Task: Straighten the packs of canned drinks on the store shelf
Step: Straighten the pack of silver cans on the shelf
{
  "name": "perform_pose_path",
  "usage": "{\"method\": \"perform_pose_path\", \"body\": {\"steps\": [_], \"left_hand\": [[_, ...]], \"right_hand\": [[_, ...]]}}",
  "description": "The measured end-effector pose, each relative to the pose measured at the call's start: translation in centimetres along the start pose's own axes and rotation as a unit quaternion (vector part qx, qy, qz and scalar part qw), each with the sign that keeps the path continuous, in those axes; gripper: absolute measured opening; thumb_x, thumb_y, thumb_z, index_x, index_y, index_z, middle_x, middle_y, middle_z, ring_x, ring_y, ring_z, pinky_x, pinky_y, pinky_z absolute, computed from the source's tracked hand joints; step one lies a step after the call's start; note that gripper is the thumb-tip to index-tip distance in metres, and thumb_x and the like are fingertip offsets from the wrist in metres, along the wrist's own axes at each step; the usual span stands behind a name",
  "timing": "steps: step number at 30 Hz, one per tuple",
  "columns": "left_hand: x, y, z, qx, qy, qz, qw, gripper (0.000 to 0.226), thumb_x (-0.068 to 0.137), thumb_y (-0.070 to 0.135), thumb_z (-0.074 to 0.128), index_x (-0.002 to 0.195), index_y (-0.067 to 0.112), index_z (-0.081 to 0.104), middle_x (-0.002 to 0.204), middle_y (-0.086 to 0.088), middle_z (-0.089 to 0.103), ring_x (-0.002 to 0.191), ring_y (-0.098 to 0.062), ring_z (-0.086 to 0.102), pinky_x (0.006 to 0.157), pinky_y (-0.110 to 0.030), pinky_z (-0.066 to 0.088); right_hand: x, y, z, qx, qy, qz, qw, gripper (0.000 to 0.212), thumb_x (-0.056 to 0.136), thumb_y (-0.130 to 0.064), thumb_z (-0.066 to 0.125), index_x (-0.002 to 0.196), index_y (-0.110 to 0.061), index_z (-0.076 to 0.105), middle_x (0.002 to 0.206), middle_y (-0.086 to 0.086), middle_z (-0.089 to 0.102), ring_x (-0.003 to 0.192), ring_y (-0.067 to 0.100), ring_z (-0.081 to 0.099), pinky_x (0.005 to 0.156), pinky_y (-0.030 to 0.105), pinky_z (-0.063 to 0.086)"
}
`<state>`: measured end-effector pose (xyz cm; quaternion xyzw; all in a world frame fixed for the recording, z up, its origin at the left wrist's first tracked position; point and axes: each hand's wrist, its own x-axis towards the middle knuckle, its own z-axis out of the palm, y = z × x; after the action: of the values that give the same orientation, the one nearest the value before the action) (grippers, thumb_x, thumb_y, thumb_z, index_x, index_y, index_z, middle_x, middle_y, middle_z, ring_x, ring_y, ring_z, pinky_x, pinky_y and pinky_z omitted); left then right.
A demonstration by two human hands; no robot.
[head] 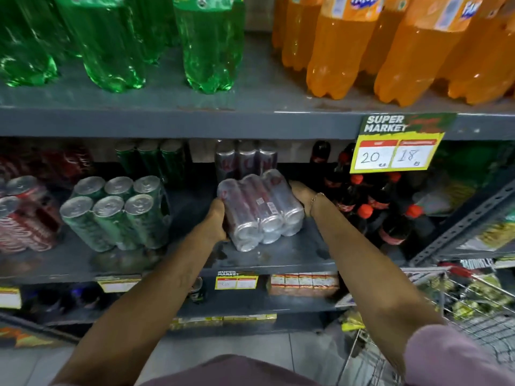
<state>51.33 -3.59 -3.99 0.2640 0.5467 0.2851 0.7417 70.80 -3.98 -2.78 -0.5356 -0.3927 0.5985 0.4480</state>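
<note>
A shrink-wrapped pack of silver cans [260,206] lies tipped on its side on the grey middle shelf [278,254], can ends facing me. My left hand [216,221] grips its left side and my right hand [303,197] holds its far right side. Behind it another silver pack [246,158] stands upright at the shelf's back. To the left stands a green can pack [117,211], slightly tilted, with a second green pack [153,158] behind it. Red can packs [25,215] sit at the far left.
Dark cola bottles with red caps [370,207] crowd the shelf right of my right hand. Green bottles [111,43] and orange bottles [390,48] fill the upper shelf. A price tag [395,147] hangs from its edge. A wire cart [459,307] stands at the lower right.
</note>
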Motion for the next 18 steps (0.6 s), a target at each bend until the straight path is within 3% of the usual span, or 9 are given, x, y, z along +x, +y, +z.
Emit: {"method": "perform_pose_path", "body": {"steps": [2, 4, 5, 8, 10, 13, 14, 16, 18], "left_hand": [[0.3, 0.5, -0.1, -0.019, 0.054, 0.02, 0.998, 0.052, 0.094, 0.052, 0.035, 0.104, 0.013, 0.069, 0.1, -0.015, 0.071, 0.096, -0.03, 0.064, 0.095, -0.039, 0.051], [-0.3, 0.8, 0.1, -0.034, 0.078, 0.047, 0.995, 0.049, 0.094, 0.046, 0.031, 0.091, 0.015, 0.068, 0.086, -0.014, 0.069, 0.085, -0.03, 0.063, 0.091, -0.038, 0.05], [-0.3, 0.8, 0.0, -0.032, 0.09, 0.07, 0.993, 0.049, 0.09, 0.048, 0.031, 0.087, 0.016, 0.067, 0.089, -0.014, 0.07, 0.085, -0.031, 0.064, 0.092, -0.04, 0.051], [3.0, 0.7, -2.1, -0.005, 0.12, 0.153, 0.981, 0.041, 0.079, 0.053, 0.034, 0.072, 0.023, 0.061, 0.097, -0.012, 0.062, 0.094, -0.033, 0.064, 0.096, -0.05, 0.051], [9.6, -0.2, -5.0, -0.002, 0.083, 0.201, 0.976, 0.041, 0.073, 0.058, 0.043, 0.07, 0.021, 0.06, 0.094, -0.013, 0.059, 0.095, -0.04, 0.063, 0.095, -0.05, 0.049], [9.9, -0.5, -5.6, -0.008, 0.057, 0.238, 0.97, 0.056, 0.073, 0.064, 0.056, 0.096, 0.013, 0.062, 0.102, -0.013, 0.061, 0.097, -0.036, 0.061, 0.1, -0.059, 0.046], [6.5, -0.3, -4.5, -0.012, 0.04, 0.249, 0.968, 0.046, 0.08, 0.056, 0.055, 0.095, 0.012, 0.059, 0.098, -0.013, 0.057, 0.09, -0.031, 0.058, 0.096, -0.052, 0.051], [-1.3, 0.5, -1.8, -0.006, 0.035, 0.287, 0.957, 0.029, 0.094, 0.035, 0.043, 0.087, 0.01, 0.055, 0.088, -0.011, 0.057, 0.08, -0.02, 0.058, 0.073, -0.028, 0.056], [-3.0, 0.1, -1.3, 0.019, 0.047, 0.324, 0.945, 0.03, 0.101, 0.021, 0.035, 0.078, 0.015, 0.053, 0.077, 0.001, 0.063, 0.068, -0.002, 0.062, 0.064, -0.016, 0.053]], "right_hand": [[-1.2, -0.4, -0.3, -0.035, 0.117, 0.074, 0.99, 0.024, 0.087, -0.03, 0.054, 0.082, -0.014, 0.071, 0.084, 0.013, 0.073, 0.078, 0.024, 0.07, 0.072, 0.035, 0.056], [-1.4, -0.4, -0.4, 0.0, 0.147, 0.121, 0.982, 0.034, 0.092, -0.029, 0.045, 0.097, -0.006, 0.069, 0.1, 0.017, 0.07, 0.094, 0.031, 0.065, 0.09, 0.041, 0.054], [-1.4, -0.6, -0.3, 0.021, 0.159, 0.117, 0.98, 0.038, 0.092, -0.028, 0.041, 0.097, -0.004, 0.069, 0.095, 0.017, 0.072, 0.091, 0.032, 0.066, 0.089, 0.042, 0.055], [-1.0, -0.2, 2.2, 0.095, 0.199, 0.092, 0.971, 0.043, 0.093, -0.027, 0.034, 0.067, -0.012, 0.063, 0.058, 0.006, 0.066, 0.065, 0.024, 0.061, 0.066, 0.032, 0.054], [-0.9, 0.4, 3.4, 0.174, 0.201, 0.052, 0.963, 0.04, 0.092, -0.034, 0.032, 0.065, -0.019, 0.057, 0.06, 0.004, 0.06, 0.063, 0.02, 0.056, 0.065, 0.031, 0.048], [-0.5, 2.1, 3.7, 0.236, 0.201, -0.001, 0.951, 0.033, 0.086, -0.041, 0.039, 0.074, -0.019, 0.059, 0.072, 0.005, 0.061, 0.068, 0.02, 0.059, 0.072, 0.033, 0.048], [0.0, 2.8, 3.7, 0.234, 0.21, -0.016, 0.949, 0.032, 0.082, -0.044, 0.043, 0.077, -0.018, 0.061, 0.076, 0.006, 0.061, 0.072, 0.022, 0.06, 0.075, 0.034, 0.048], [1.3, 4.5, 3.1, 0.216, 0.227, -0.037, 0.949, 0.036, 0.073, -0.049, 0.052, 0.084, -0.017, 0.064, 0.082, 0.009, 0.063, 0.081, 0.028, 0.061, 0.082, 0.04, 0.05], [3.8, 6.7, 1.7, 0.197, 0.242, -0.052, 0.949, 0.051, 0.066, -0.053, 0.058, 0.1, -0.016, 0.065, 0.094, 0.014, 0.066, 0.093, 0.034, 0.061, 0.091, 0.049, 0.05]]}}
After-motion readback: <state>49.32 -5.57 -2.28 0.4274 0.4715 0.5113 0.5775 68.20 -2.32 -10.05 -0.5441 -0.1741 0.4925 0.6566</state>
